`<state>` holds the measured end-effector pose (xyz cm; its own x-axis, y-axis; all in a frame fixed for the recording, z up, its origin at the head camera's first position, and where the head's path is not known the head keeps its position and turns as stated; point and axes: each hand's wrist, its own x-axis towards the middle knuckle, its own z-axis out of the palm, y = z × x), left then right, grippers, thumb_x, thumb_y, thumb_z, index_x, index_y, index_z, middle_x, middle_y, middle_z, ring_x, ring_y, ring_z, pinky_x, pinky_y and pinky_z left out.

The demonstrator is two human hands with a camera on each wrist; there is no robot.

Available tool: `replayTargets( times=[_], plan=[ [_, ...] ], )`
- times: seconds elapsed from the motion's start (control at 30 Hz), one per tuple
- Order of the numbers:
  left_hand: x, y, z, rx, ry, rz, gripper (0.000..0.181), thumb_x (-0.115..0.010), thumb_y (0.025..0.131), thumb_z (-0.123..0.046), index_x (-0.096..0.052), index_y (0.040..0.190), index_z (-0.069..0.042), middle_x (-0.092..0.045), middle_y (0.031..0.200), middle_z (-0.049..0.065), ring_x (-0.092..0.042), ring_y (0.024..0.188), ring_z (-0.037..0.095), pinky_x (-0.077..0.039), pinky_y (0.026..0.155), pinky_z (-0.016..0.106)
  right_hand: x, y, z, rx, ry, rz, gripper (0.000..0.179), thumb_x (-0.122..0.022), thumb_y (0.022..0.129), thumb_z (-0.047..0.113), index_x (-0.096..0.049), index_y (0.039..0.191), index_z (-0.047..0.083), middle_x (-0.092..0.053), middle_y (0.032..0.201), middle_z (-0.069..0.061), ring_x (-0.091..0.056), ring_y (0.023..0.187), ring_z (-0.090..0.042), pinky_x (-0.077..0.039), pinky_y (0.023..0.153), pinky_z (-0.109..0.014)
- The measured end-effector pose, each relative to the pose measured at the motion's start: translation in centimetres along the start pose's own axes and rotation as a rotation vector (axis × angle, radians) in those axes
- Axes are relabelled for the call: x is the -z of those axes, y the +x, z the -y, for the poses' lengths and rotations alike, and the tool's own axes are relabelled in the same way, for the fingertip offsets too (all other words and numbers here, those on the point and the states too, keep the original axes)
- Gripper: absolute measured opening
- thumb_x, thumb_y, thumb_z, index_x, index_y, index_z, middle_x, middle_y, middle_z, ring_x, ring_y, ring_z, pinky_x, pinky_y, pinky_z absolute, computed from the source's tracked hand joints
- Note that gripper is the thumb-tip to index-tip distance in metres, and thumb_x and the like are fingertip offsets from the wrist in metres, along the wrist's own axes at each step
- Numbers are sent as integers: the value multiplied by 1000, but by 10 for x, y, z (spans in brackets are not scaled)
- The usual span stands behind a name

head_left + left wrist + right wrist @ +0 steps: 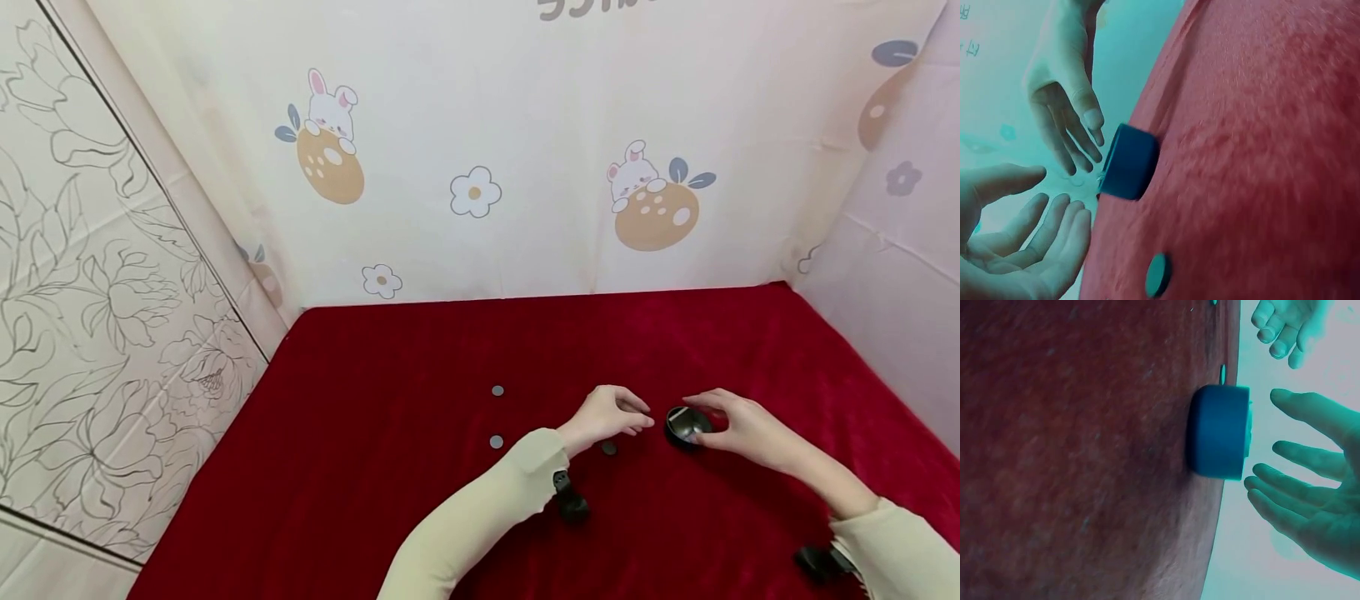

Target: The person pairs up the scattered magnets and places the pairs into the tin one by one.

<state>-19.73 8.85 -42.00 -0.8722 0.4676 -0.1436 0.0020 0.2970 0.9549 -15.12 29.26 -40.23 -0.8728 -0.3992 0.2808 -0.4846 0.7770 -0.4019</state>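
A small round black container (681, 437) with a shiny inside stands on the red cloth; the wrist views show its smooth, short wall (1132, 164) side-on. My right hand (746, 427) hovers at its rim, thumb and fingers spread; in the right wrist view the fingers (1291, 512) stand just off the rim. To the container's left, my left hand (603, 414) is held over the cloth with relaxed fingers and nothing in them. Near it lies a dark flat disc (609, 447). Farther left are two grey coin-like discs (498, 390), one behind the other.
The red velvet cloth (360, 433) covers the table. Behind it hangs a pale curtain (540, 233) with rabbit and flower prints. A flower-patterned panel (112, 292) stands at the left, and a pale curtain (900, 275) borders the right.
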Motion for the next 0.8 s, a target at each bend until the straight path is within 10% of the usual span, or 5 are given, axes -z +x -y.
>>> replayTargets(
  times=[0.8],
  plan=[
    [73, -37, 16, -181, 414, 127, 20, -63, 83, -18, -62, 98, -6, -61, 86, -5, -55, 74, 2, -44, 63, 15, -18, 23, 37, 52, 80, 37, 36, -73, 71, 13, -61, 103, 1, -59, 98, -5, -54, 86, -19, -46, 71, -28]
  ],
)
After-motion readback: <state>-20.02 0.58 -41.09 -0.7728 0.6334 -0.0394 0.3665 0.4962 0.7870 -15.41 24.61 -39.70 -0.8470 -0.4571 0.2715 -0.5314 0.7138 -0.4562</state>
